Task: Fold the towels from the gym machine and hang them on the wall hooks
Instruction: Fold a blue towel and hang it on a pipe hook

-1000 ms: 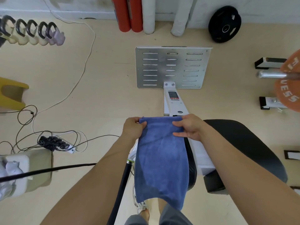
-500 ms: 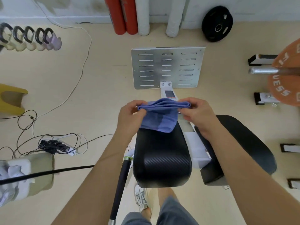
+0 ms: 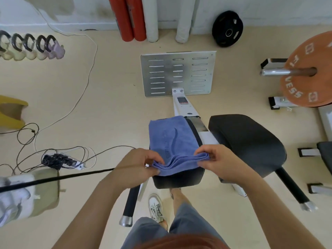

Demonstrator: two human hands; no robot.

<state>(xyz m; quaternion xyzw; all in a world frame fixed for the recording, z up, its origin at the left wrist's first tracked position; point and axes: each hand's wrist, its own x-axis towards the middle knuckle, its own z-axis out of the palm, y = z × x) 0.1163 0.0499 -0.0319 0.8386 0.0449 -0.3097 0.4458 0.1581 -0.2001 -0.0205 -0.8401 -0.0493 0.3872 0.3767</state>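
My left grip pinches the near left corner of the soft blue folded towel. My right grip pinches the near right corner. Between them, the near edge of the towel shows a few layers stacked up. The towel lies flat on the black padded bench, and part of the pad still shows below my grips. Just to the right sits a second black oval pad. Farther out, on the tan floor, lies a flat silver metal plate with slots. At the far right is a round orange weight plate. On the left is a white power strip with black plugs.
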